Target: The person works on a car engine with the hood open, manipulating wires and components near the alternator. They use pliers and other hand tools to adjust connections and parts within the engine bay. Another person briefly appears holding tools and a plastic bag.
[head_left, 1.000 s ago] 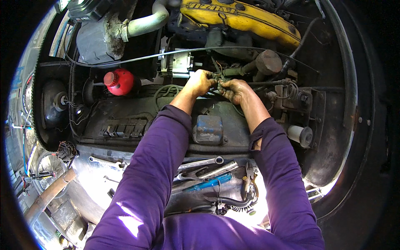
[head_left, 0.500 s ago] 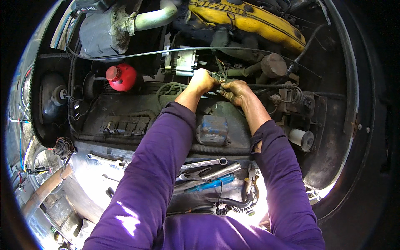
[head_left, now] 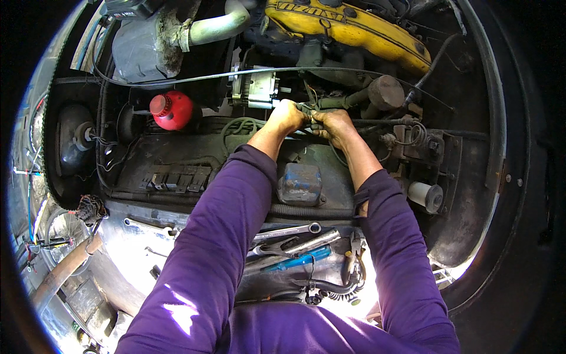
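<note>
Both hands meet in the middle of an engine bay, at a bundle of thin wires point(head_left: 313, 101). My left hand point(head_left: 289, 116) is closed, its fingertips pinching the wires just right of a silver alternator point(head_left: 260, 88). Facing it, my right hand point(head_left: 333, 125) is closed too, with thumb and fingers pressed on the same wiring. The fingertips almost touch, and the exact spot they grip is partly hidden. Below the hands sits a box with worn blue paint point(head_left: 300, 184). A coil of greenish hose or cable point(head_left: 239, 127) lies left of my left wrist.
A yellow engine cover point(head_left: 354, 29) lies beyond the hands. A thin cable point(head_left: 200, 77) crosses above them. At left stands a red round bottle point(head_left: 174, 110). On the front ledge between my forearms lie a wrench point(head_left: 289, 231), a blue-handled tool point(head_left: 303, 258) and a dark hose point(head_left: 336, 288).
My right hand has shifted slightly and its fingers have curled in more around the wires. My left hand stays almost where it was.
</note>
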{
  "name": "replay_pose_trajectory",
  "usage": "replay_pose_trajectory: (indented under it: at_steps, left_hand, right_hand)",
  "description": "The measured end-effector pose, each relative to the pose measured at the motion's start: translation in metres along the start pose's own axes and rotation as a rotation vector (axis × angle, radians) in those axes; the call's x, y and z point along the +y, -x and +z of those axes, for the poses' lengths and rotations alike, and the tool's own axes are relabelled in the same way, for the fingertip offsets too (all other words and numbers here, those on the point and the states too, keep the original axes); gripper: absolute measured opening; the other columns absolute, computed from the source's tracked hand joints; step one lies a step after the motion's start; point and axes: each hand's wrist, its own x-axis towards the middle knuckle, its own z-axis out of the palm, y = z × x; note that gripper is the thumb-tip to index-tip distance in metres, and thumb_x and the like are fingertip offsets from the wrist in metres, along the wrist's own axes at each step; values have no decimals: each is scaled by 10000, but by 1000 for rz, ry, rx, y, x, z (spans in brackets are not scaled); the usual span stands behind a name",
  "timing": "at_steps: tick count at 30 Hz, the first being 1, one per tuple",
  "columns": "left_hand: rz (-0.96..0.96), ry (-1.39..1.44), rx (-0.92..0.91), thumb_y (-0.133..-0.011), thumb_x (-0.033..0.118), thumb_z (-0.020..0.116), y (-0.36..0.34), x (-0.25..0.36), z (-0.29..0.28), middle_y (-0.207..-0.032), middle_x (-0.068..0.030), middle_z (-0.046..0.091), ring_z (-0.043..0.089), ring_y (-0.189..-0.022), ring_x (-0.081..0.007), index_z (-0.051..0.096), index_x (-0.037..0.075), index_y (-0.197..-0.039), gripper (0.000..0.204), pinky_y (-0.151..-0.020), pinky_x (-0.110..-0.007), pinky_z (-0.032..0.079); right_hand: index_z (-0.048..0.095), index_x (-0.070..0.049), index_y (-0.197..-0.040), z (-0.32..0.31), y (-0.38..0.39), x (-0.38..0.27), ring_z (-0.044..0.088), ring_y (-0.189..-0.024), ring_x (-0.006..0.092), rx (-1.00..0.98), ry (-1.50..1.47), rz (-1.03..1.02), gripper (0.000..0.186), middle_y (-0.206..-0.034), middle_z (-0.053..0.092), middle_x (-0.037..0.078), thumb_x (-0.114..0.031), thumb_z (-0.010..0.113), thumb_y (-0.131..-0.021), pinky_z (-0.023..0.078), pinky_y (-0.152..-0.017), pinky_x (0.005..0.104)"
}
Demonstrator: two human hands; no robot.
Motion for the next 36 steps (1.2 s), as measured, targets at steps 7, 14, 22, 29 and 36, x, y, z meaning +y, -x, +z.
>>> replay_pose_trajectory:
  at_steps: [7, 14, 22, 29, 36]
  left_hand:
    - [1, 1, -30, -884, 208, 744, -29, -23, 13, -949, -101, 751, 660, -814, -146, 763, 20, -1022, 233, -749, -312, 537]
    - [-40, -193, -270, -954, 164, 568, -60, -58, 16, -1244, -18, 711, 693, -1094, -182, 718, 219, -1229, 318, -880, -312, 551]
    - [287, -838, -306, -896, 241, 639, -31, -27, -2, -1193, -93, 723, 709, -1057, -245, 716, 162, -1198, 322, -848, -350, 561]
    - [189, -660, -223, -890, 231, 621, -88, -78, 33, -1061, -188, 733, 730, -962, -312, 741, 64, -1067, 271, -787, -386, 578]
    - [148, -691, -358, -870, 242, 679, -70, -54, 21, -1086, -127, 744, 729, -986, -267, 736, 92, -1101, 281, -787, -356, 575]
  right_hand:
    - [657, 2, -973, 0, -16, 5, 572, -616, 155, -39, -210, 214, 122, -747, 612, 44, -84, 573, -992, 472, -510, 265]
    - [654, 2, -974, 7, -22, 15, 548, -563, 155, 12, -10, 69, 74, -737, 607, 44, -43, 595, -968, 411, -441, 268]
    - [668, 12, -966, 2, -13, 11, 592, -624, 135, -24, -36, 122, 73, -859, 686, 117, -50, 633, -950, 439, -506, 262]
    - [590, 45, -1120, 9, -23, 22, 617, -675, 157, 3, 379, -369, 256, -905, 704, 111, 38, 686, -882, 488, -578, 301]
    - [654, 35, -987, 3, -11, 10, 591, -594, 151, -70, 213, -63, 95, -859, 687, 103, -45, 657, -936, 449, -499, 262]
